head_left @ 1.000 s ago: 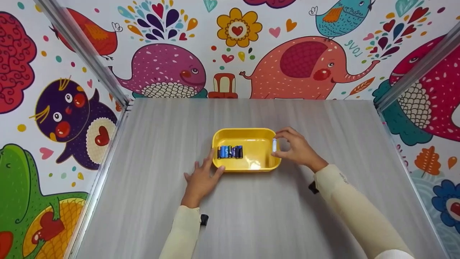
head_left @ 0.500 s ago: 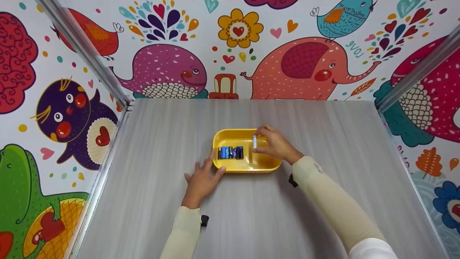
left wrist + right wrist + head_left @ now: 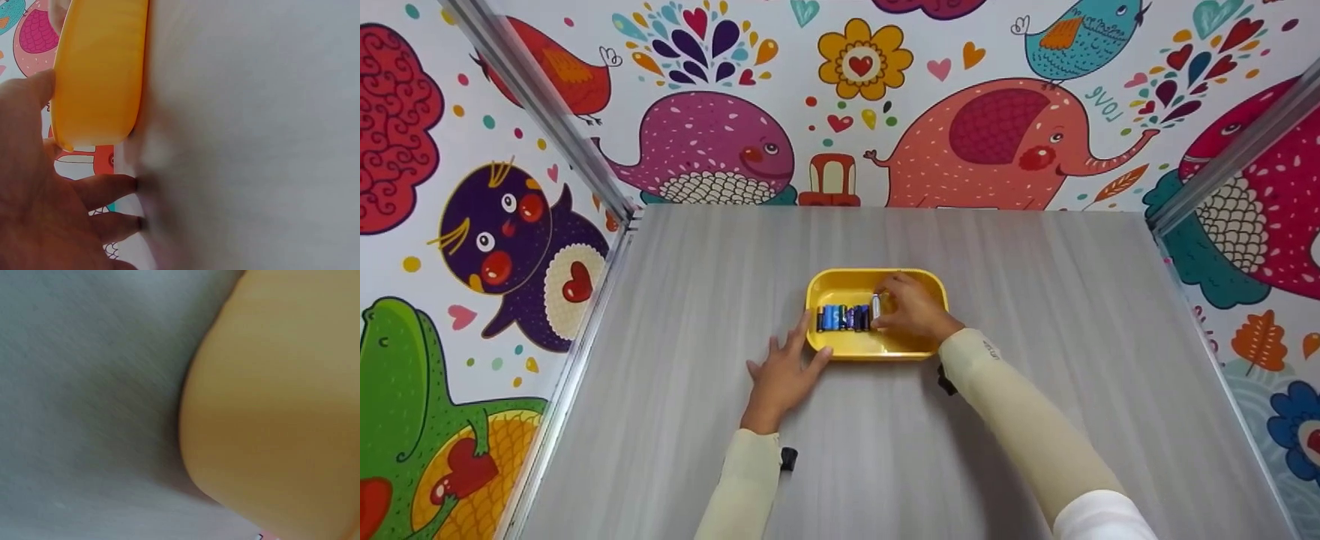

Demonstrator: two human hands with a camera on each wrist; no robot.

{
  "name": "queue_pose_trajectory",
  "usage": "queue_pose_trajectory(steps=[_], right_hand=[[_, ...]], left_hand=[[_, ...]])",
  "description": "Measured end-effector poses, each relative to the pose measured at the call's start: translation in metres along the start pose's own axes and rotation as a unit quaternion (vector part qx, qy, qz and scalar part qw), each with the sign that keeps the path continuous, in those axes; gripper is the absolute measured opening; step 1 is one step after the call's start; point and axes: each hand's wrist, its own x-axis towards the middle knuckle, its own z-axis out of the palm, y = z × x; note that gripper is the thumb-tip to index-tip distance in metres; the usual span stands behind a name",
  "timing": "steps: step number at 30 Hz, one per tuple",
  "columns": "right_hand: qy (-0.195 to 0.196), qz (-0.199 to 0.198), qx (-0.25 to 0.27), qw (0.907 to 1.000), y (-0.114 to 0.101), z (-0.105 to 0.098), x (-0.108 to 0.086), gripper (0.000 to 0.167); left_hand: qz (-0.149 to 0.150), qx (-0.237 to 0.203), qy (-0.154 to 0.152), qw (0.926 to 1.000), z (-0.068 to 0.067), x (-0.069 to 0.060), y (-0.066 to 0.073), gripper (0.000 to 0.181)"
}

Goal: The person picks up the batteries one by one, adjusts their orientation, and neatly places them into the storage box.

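Observation:
A yellow plastic container (image 3: 877, 355) stands on the table, with a row of several dark and blue batteries (image 3: 844, 318) side by side in its left part. Inside it, my right hand (image 3: 913, 309) pinches a whitish battery (image 3: 876, 306) between thumb and fingers, just right of the row; whether it touches the row I cannot tell. My left hand (image 3: 786, 376) lies spread at the container's front left corner. In the left wrist view its thumb (image 3: 42, 87) touches the rim, and other fingertips reach the table. The right wrist view shows only the container's outer wall (image 3: 270, 410), not the hand.
A grey wood-grain table (image 3: 705, 285) surrounds the container. Printed cartoon walls (image 3: 720, 142) rise behind it and on both sides, with metal edge strips (image 3: 577, 337) along the table's left side.
My right hand has carried the whitish battery leftward, from the container's right rim to beside the row. The left hand has stayed at the container's corner.

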Motion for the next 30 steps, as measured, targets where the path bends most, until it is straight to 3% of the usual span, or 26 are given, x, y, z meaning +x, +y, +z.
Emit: queue_pose_trajectory(steps=[5, 13, 26, 30], right_hand=[[0.003, 0.013, -0.018, 0.9997, 0.008, 0.002, 0.001, 0.053], [-0.001, -0.023, -0.049, 0.9985, 0.014, 0.01, 0.003, 0.053], [-0.002, 0.0, -0.066, 0.9978, 0.012, 0.008, 0.001, 0.061], [-0.003, 0.001, -0.046, 0.9989, 0.009, 0.002, -0.001, 0.063]], left_hand=[[0.003, 0.003, -0.002, 1.0, 0.002, 0.003, 0.004, 0.08], [0.01, 0.009, 0.0, 0.9999, 0.001, 0.003, 0.005, 0.079], [-0.004, 0.001, -0.009, 0.9999, 0.001, 0.003, 0.006, 0.081], [-0.006, 0.003, -0.01, 0.9999, 0.001, 0.002, 0.007, 0.081]])
